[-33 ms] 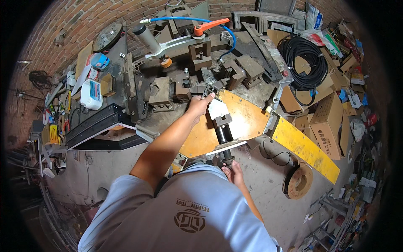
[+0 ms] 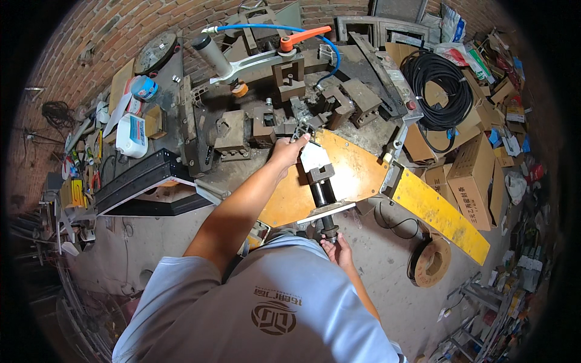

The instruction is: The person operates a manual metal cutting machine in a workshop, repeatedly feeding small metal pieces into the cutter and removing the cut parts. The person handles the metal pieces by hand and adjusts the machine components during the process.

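Looking down from the head camera, I take the orange steel plate [image 2: 354, 175] as my landmark: it lies tilted across the front of the cluttered workbench [image 2: 230, 172], with a yellow bar [image 2: 439, 212] running off its right end toward the floor. Behind the plate, on the bench, stand dark steel jig blocks [image 2: 266, 124], and further back a grey lever arm with an orange handle [image 2: 296, 37] and a blue hose [image 2: 272, 27]. Right of the plate and behind it lies a coil of black cable [image 2: 445, 85] on cardboard boxes [image 2: 478, 175]. Left of the plate, at the bench's far side, a white plastic jug [image 2: 131, 134] stands above long black profiles [image 2: 136, 181]. Below the yellow bar, on the concrete floor, sits a brown spool [image 2: 431, 261].

On the plate's middle sits a black clamp cylinder [image 2: 321, 190] with a pale piece at its top end. My left hand [image 2: 287, 151] reaches to the plate's rear edge, fingers closed on a small metal part [image 2: 301, 130] held against the jig blocks there. My right hand [image 2: 339, 251] is just under the plate's front edge, curled around the dark knob [image 2: 328, 233] at the cylinder's lower end.
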{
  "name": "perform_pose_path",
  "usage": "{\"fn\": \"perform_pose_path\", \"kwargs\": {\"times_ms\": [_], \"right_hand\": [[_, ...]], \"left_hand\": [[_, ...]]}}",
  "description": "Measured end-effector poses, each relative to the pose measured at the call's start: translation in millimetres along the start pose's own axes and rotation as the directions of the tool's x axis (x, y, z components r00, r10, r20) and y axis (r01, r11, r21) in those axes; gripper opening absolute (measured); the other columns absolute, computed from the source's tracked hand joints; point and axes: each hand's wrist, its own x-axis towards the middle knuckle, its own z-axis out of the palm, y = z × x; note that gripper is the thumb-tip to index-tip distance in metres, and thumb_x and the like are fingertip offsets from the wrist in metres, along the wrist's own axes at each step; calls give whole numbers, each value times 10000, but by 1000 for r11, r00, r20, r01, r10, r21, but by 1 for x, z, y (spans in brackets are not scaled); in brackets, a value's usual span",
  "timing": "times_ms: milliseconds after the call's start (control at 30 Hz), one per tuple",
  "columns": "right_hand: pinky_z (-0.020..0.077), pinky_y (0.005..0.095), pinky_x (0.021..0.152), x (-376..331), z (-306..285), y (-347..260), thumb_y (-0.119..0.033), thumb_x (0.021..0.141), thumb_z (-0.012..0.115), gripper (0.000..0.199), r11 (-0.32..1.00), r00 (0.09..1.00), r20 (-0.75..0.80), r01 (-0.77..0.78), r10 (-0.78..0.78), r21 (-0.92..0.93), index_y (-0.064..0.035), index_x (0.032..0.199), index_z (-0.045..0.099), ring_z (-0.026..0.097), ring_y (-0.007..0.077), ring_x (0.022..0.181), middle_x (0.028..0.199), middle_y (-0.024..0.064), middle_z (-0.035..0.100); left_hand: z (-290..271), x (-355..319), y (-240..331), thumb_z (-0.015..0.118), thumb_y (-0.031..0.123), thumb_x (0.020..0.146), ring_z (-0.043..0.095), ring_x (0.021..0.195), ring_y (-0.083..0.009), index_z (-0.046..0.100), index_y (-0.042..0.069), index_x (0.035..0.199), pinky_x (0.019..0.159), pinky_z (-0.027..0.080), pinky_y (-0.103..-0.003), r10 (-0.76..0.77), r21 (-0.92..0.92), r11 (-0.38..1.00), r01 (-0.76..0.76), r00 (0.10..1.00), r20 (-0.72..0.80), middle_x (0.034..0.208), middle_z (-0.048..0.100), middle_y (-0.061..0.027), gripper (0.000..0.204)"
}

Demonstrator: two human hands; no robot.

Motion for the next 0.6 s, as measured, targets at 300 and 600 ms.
{"fn": "perform_pose_path", "kwargs": {"times_ms": [300,600], "right_hand": [[574,334,843,4,-2,11,-80,982,657,331,827,940,-93,239,-329,-508,-12,1245,468,644,175,965,1014,113,632],[583,355,848,3,-7,-1,-273,1039,602,414,986,998,-68,-22,11,-167,-17,1326,451,702,254,887,1069,183,659]], "left_hand": [[-6,8,-5,741,447,922,591,776,-104,634,97,996,743,478,-297,-64,93,994,56,995,81,899,643,3,374],[-2,6,-9,742,432,929,662,879,-101,655,124,974,797,508,-295,-78,32,996,77,997,20,940,693,7,323]]}}
